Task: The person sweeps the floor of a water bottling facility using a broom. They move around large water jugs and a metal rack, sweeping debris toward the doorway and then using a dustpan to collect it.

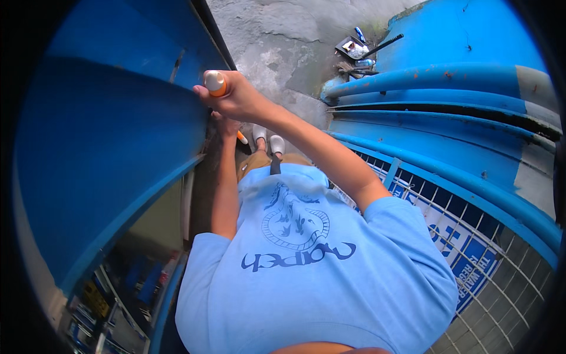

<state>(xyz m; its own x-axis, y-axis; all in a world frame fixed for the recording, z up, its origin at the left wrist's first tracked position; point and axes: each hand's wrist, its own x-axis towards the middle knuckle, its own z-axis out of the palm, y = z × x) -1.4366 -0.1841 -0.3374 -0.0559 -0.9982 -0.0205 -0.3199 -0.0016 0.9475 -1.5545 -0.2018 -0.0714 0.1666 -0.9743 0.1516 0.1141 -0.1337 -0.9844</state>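
Observation:
My right hand [231, 97] is closed round the top of an orange handle with a rounded white end [215, 81], beside a blue wall. Lower down, my left hand [225, 125] is also closed. An orange and white stick [242, 137] shows just past its fingers, with a dark shape below it. The two pieces roughly line up, like one long handle seen from above, but my right hand and wrist hide the stretch between them. The tool's lower end is too dark and small to make out.
Blue wall panels [112, 112] rise close on my left. At right are blue pipes [424, 76] and a wire mesh fence [477, 218] with printed signs behind it. A dustpan [352, 48] holding litter lies on the grey concrete ahead, with a plastic bottle [365, 62] beside it.

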